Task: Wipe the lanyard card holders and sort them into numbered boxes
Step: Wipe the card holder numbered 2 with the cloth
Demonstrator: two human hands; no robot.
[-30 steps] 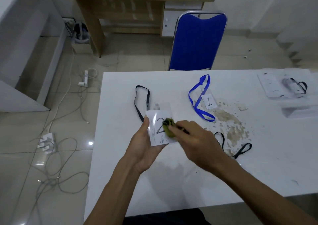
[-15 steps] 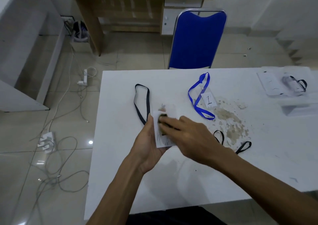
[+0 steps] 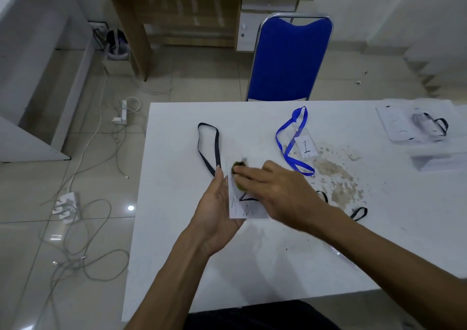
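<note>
A card holder (image 3: 249, 207) is sitting above the near middle of the worktop (image 3: 177, 241), between the left hand (image 3: 217, 211) and the right hand (image 3: 283, 193). Its lanyard (image 3: 208, 147) is lying behind it on the worktop. A second holder (image 3: 305, 147) is lying further right, with a chair (image 3: 290, 59) standing behind the worktop. Boxes (image 3: 417, 125) are sitting at the far right. Cables (image 3: 83, 241) are lying on the floor to the left.

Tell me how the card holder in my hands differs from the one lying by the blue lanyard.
The held card holder has a black lanyard and is being wiped with a green cloth; the card holder marked 1 has a blue lanyard and lies untouched on the table. Both hold handwritten white cards.
</note>
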